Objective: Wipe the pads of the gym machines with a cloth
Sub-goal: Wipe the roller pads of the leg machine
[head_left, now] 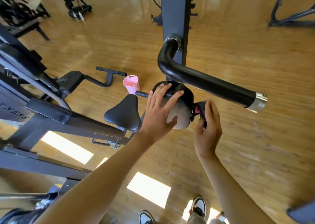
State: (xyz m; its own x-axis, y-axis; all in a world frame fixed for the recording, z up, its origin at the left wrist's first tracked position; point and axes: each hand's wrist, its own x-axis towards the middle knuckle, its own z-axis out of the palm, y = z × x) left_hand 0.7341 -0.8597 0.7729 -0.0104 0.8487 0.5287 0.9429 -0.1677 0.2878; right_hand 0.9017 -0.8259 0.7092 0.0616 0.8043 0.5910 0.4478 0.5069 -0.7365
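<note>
Your left hand (159,107) lies spread on the firm black roller pad (177,108); your right hand (208,121) pinches the limp dark cloth (201,108). Bunch it.

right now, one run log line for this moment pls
left hand: open, steadying round pad | right hand: holding dark cloth at pad's right edge | pink bucket: on floor

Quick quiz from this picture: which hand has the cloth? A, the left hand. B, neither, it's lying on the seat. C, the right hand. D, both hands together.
C: the right hand pinches the dark cloth against the side of the round pad, while the left hand rests open on top of that pad with straight fingers.
</note>
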